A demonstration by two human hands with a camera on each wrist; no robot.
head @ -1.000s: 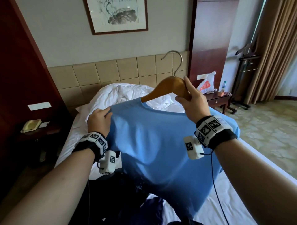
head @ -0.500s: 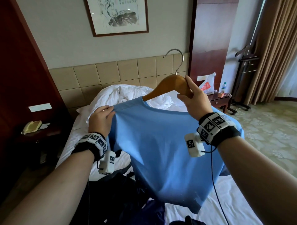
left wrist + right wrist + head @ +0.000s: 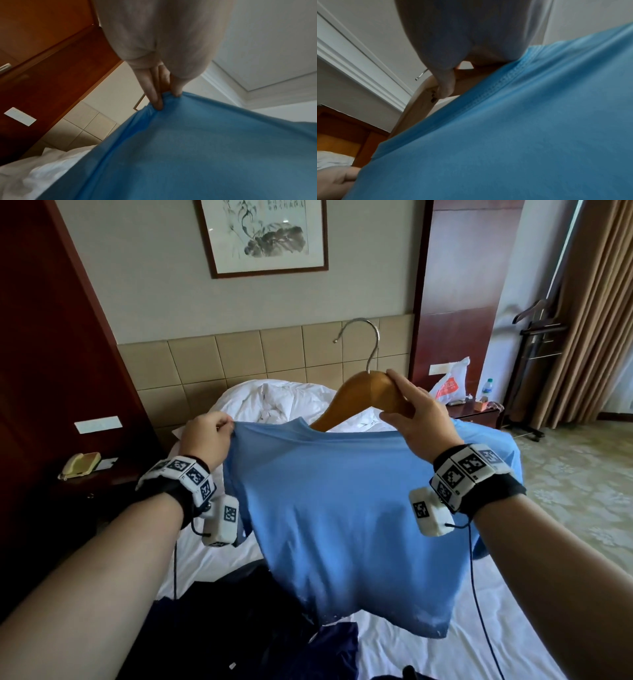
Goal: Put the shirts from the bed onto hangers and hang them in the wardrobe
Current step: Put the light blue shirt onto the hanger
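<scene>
Head view: your left hand (image 3: 205, 436) pinches the blue T-shirt (image 3: 342, 508) at its shoulder; your right hand (image 3: 419, 422) grips the wooden hanger (image 3: 363, 395), its left arm inside the collar.

Between my hands I see a shirt (image 3: 342, 508) of matt, smooth blue cloth; the hanger (image 3: 363, 395) above it is glossy wood with a shiny metal hook (image 3: 371, 344).
</scene>
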